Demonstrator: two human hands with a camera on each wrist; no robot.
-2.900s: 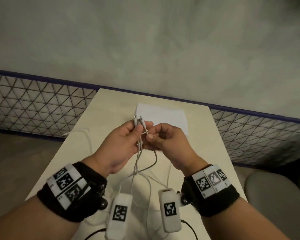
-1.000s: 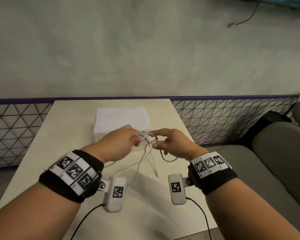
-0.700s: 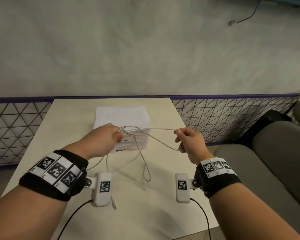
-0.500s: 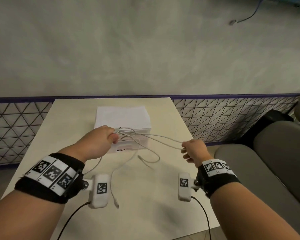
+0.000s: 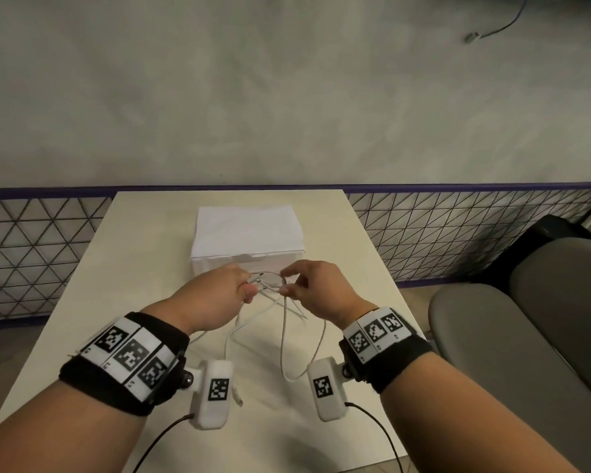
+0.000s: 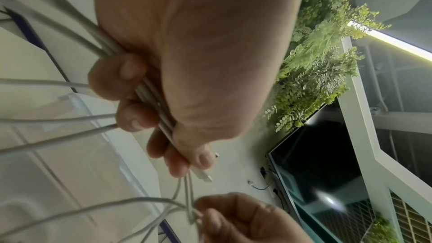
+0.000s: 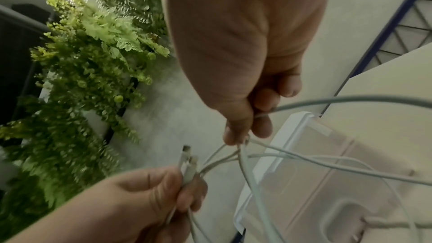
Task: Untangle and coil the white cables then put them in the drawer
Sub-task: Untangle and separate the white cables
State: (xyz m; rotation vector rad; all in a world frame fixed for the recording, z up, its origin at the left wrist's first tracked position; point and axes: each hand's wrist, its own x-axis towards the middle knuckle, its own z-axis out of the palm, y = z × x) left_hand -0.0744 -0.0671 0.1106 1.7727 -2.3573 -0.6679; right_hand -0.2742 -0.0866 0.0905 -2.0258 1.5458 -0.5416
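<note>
Holding a bunch of white cables between both hands, above the middle of the beige table. Left hand at 9 o'clock of the bunch: fingers curled round several strands, thumb pressing them into the palm; two plug ends stick out past the fingertips at 3 o'clock. The left wrist view confirms it, strands clamped between thumb and curled fingers. Right hand at 3 o'clock of the bunch, close to the left hand, thumb and forefinger pinching where strands cross; the remaining fingers loosely curled.

Slack hangs from both hands toward 6 o'clock in long loops, the lowest loop reaching down between the two wrist cameras. One loose plug end lies on the table just beside the left wrist camera.

White drawer box stands on the table at 12 o'clock of the hands, just behind them, front closed as far as the head view shows.

Grey chair at 3 o'clock, beside the table edge. Triangle-mesh panel runs along the wall base.
</note>
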